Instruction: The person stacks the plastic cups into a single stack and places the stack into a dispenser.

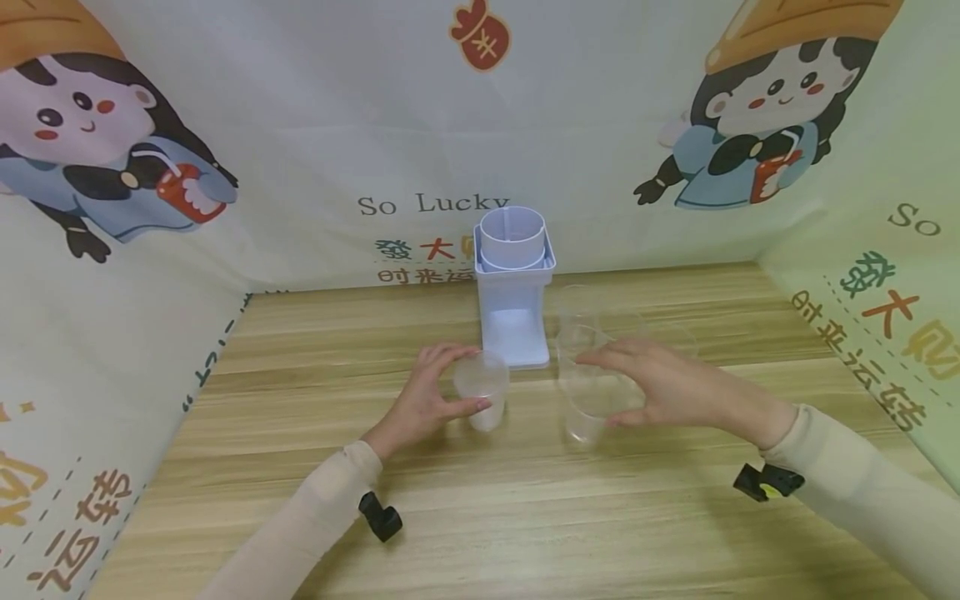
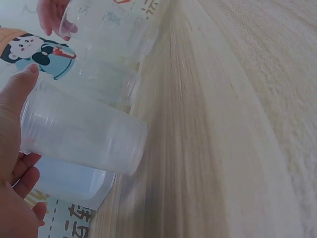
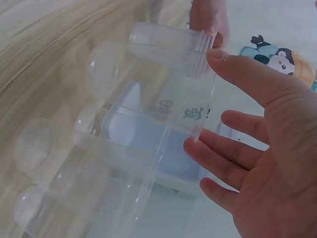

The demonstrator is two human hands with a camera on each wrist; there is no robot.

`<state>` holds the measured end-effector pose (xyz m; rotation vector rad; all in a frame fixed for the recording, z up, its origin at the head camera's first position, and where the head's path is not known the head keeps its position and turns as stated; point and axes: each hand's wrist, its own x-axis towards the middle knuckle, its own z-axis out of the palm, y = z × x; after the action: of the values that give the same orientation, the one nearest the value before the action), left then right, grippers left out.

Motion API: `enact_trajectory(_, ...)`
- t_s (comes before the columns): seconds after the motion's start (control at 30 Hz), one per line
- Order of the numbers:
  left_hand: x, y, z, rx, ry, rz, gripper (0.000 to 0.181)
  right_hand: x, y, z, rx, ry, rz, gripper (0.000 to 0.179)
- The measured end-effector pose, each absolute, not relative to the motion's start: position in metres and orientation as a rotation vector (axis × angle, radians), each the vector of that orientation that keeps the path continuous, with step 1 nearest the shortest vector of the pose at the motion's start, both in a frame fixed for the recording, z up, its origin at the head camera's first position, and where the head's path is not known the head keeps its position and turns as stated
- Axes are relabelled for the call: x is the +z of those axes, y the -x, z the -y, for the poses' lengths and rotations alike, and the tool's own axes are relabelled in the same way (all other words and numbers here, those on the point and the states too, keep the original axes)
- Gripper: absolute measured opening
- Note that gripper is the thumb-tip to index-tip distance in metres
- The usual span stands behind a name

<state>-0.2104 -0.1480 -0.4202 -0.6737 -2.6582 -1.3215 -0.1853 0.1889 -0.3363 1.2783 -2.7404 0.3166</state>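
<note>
Thumb and fingers of my left hand [image 1: 423, 404] grip a frosted stack of plastic cups [image 1: 482, 375] near the top, and several nested rims show in the right wrist view. My right hand [image 1: 671, 387] holds a wide clear plastic cup [image 1: 588, 417] by its rim, thumb on one side and fingertips [image 3: 193, 144] on the other. Behind it stand several more clear cups [image 1: 579, 312], partly hidden by that hand. Between and beyond both hands rises a pale lilac plastic stand [image 1: 515, 333] with a round tube [image 1: 513, 242] set in its top.
The wood-grain table [image 1: 480, 517] is enclosed at the back and sides by printed cloth [image 1: 337, 125] with cartoon figures and lettering. The stand is close to the back cloth. Black camera mounts [image 1: 381, 517] sit on both wrists, over light sleeves.
</note>
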Motion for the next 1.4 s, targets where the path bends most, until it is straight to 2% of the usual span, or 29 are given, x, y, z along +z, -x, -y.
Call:
enact_trajectory(0.63,-0.425,0.210,0.148,-1.294,0.657,2.651,0.066,-0.309,0.193,-0.164,0.372,-1.325,2.685,0.075)
enact_trajectory(1.4,-0.420,0.208,0.147,-1.274,0.640,2.684,0.066,-0.266,0.219,-0.133,0.612,-1.361,2.605,0.076)
